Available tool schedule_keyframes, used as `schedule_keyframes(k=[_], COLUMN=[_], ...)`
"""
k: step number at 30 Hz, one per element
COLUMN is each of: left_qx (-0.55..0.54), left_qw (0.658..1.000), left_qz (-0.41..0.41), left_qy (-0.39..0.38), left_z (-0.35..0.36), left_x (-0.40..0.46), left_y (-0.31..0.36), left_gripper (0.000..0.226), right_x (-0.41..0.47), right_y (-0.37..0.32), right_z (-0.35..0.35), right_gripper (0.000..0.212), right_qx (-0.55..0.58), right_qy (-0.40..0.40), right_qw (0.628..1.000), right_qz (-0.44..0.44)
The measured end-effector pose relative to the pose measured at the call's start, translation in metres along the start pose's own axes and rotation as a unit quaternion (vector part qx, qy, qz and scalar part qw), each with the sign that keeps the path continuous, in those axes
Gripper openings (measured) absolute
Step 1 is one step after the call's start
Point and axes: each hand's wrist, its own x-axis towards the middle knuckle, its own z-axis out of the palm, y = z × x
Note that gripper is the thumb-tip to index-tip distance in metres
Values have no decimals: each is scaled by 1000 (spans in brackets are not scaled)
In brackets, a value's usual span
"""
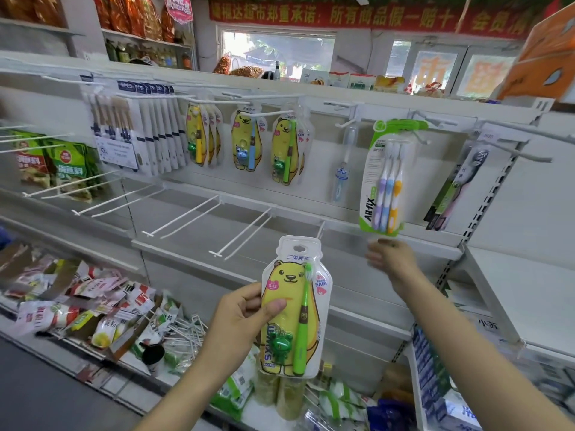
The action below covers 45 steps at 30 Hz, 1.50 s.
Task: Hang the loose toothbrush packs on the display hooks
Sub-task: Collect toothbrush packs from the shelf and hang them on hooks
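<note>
My left hand (245,309) grips a yellow bear-shaped toothbrush pack (294,306) with a green brush and a frog toy, held upright below the hooks. My right hand (390,258) hangs blurred just under a green All-fix three-brush pack (384,178) that hangs from an upper hook; its fingers look relaxed and hold nothing. Similar bear packs (284,150) hang on upper hooks to the left. Empty white hooks (245,234) jut out from the lower rail.
White boxed brush packs (149,135) fill the upper left hooks. A dark brush pack (457,188) hangs at the right. Loose snack bags and spare hooks (102,306) lie on the lower shelf at the left. Blue boxes (432,377) stand at the lower right.
</note>
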Motion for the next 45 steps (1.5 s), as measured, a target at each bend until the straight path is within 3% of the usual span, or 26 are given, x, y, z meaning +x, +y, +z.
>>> schedule_keyframes(k=[2,4,10,15,19,29,36,45], left_qx=[2,8,8,15,18,60,112,130], left_qw=[1000,1000,1000,1000,1000,992,993,988], left_qz=[-1,-3,-13,-9,-10,-43,2,83], left_qy=[-5,-10,3,-1,-17,-103,-36,-22], left_z=[-5,-12,-41,-64,-82,-121,-127,-141], left_x=[-4,-7,-9,-14,-21,1,47,89], left_y=[2,3,7,10,12,17,23,41], left_gripper=[28,26,23,21,24,38,26,20], right_x=[-23,-50,-130,-180,-191,-176,-137,-105], right_y=[23,36,8,-18,-18,-50,-83,-106], right_z=[9,20,67,99,120,156,178,195], right_gripper=[7,10,51,32,12,13,16,16], right_qx=[43,38,3,-62,-49,-40,-3,4], right_qy=[-37,-74,-197,-257,-253,-213,-218,-188], right_qw=[993,990,980,955,953,945,926,911], right_qz=[100,114,-26,-133,-156,-245,-309,-366])
